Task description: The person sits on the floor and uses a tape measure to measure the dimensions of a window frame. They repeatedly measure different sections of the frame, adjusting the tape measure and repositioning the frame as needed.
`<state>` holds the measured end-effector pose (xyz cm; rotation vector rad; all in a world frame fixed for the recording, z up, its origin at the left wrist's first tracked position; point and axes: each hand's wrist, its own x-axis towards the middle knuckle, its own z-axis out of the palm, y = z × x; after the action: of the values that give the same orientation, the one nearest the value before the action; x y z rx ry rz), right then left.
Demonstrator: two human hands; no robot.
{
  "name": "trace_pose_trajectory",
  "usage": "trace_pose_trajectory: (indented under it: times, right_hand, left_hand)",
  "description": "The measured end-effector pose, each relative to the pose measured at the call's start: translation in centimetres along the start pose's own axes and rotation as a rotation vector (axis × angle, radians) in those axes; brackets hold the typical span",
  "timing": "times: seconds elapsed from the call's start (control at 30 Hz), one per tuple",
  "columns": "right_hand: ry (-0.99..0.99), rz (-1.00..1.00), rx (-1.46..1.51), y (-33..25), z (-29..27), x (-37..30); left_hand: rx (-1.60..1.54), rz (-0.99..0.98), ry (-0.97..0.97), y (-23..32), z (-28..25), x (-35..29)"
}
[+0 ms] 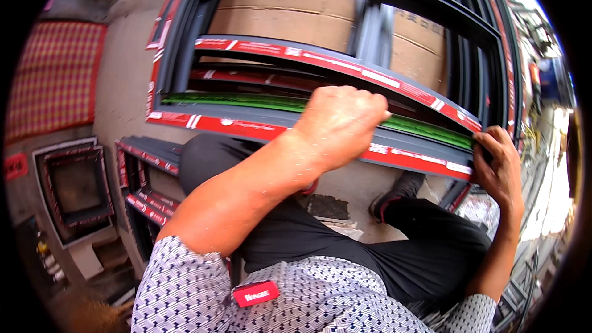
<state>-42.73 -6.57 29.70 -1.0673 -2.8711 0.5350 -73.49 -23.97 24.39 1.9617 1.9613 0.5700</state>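
A large dark grey window frame [259,117] with red protective tape stands in front of my knees. Along the channel of its near rail runs a bright green strip [425,131]. My left hand [342,123] is closed in a fist over the middle of this rail, across the green strip. Its fingers curl down out of sight, so what they grip is hidden. At the rail's right end, my right hand [498,163] has its fingers bent round the frame corner, by the end of the green strip.
Behind the frame rest brown cardboard sheets [283,18]. More taped frames [151,200] stand left of my leg, and a small frame [77,185] lies farther left near a red checked cloth [55,77]. Metal profiles crowd the right side. My shoe [398,197] is under the rail.
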Motion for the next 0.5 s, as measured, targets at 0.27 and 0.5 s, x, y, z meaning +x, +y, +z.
trace_pose_trajectory:
  times: [0.27, 0.5]
  right_hand:
    - [0.037, 0.046, -0.070, 2.8, -2.2, -1.7]
    - [0.145, 0.136, -0.142, 5.7, -4.5, -4.6]
  left_hand:
    - [0.080, 0.012, -0.029, 1.3, -1.0, 0.9]
    - [0.086, 0.009, -0.034, 1.8, -1.3, 1.0]
